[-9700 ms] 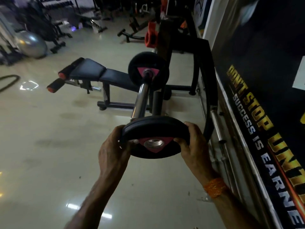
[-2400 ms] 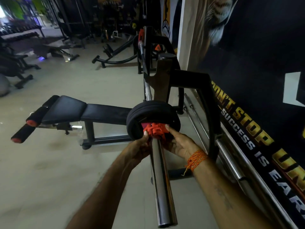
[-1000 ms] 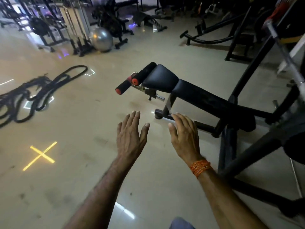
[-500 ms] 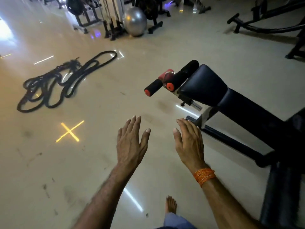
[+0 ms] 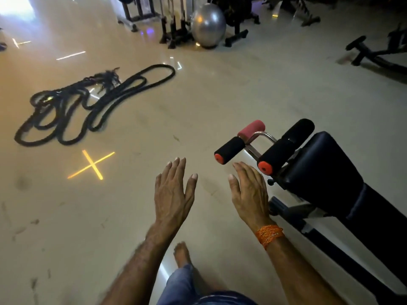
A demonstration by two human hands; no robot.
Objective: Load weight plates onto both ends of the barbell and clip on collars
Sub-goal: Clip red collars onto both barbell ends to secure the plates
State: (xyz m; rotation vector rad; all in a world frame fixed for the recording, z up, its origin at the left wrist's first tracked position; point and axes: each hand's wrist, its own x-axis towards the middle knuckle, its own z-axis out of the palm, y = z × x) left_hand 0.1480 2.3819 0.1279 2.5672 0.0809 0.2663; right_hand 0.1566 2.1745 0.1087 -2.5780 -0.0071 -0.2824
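Neither the barbell, the weight plates nor the collars are in view. My left hand (image 5: 174, 192) is held flat in front of me, palm down, fingers straight, with nothing in it. My right hand (image 5: 250, 193) is held out beside it, also flat and empty, an orange thread band at its wrist. Both hover over the shiny beige floor, the right one just left of the black bench (image 5: 326, 170). My bare foot (image 5: 181, 255) shows below, stepping forward.
The bench's foam rollers (image 5: 230, 149) with orange ends stick out toward me at right. A coiled black battle rope (image 5: 88, 104) lies on the floor at left. A silver exercise ball (image 5: 208, 25) and dark machines stand at the back. A yellow cross of light (image 5: 91, 165) marks the floor.
I have let go of the red collar on the barbell and turned left, away from the rack. In the last second the view swung further left and the bench came nearer; my hands stay open.
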